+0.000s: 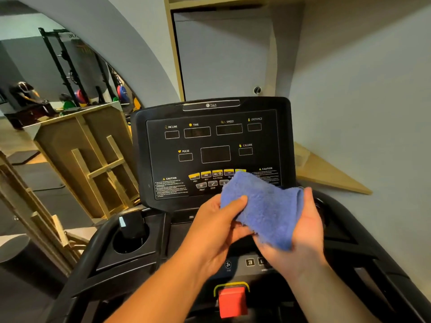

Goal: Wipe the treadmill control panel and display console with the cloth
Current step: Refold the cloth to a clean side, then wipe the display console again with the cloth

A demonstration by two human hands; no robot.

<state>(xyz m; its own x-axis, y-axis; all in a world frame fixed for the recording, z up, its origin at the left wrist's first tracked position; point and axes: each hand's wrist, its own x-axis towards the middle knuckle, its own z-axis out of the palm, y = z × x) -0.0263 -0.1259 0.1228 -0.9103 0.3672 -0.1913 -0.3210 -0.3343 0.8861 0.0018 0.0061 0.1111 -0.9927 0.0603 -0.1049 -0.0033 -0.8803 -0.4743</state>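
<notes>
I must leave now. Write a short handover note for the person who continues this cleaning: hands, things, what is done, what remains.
Left hand: grips the blue cloth at its left edge.
Right hand: holds the cloth from below and at the right.
Cloth: bunched between both hands, in front of the lower right of the display console, hiding some buttons.
Done: no wiping can be told.
Left: wipe the console, then the lower control panel around the red stop button.

Only 1 view: a wide-angle head camera looks forward and down, close over the treadmill's display console (211, 148), with the wall just behind it.
</notes>
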